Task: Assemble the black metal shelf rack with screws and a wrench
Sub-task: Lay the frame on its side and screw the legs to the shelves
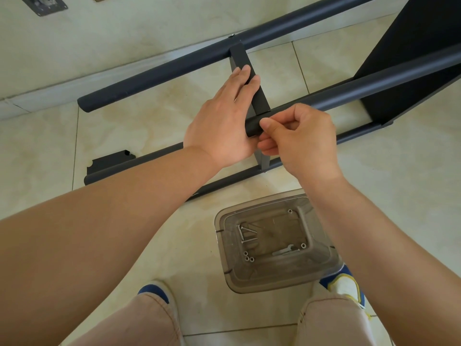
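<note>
Black metal shelf rack [274,33] lies on its side on the tiled floor [139,116] — long round tubes run left to right, joined by a flat crossbar [245,68] near the middle.

Left hand [224,121] rests flat on the crossbar, fingers straight and together, fingertips pointing up along it. The palm covers the joint where the crossbar meets the near upper tube [374,88].

Right hand [301,141] is curled at that tube's capped end [253,126], thumb and fingers pinching at the spot just under the cap. What it pinches is hidden by the fingers — cannot tell if a screw is in there.

A lower tube [139,163] runs along the floor beneath both forearms, with a black bracket plate [109,159] just behind its left end. A black shelf panel [409,58] is attached at the right end of the rack.

Clear plastic container [277,240] sits on the floor between the person's feet, near the right knee. Inside: about 3 long screws [245,233] at upper left, several small nuts [249,257] at lower left, and a small flat wrench [284,250] near the middle. The wrench lies untouched.

A metal floor plate [43,5] shows at the top left corner.
</note>
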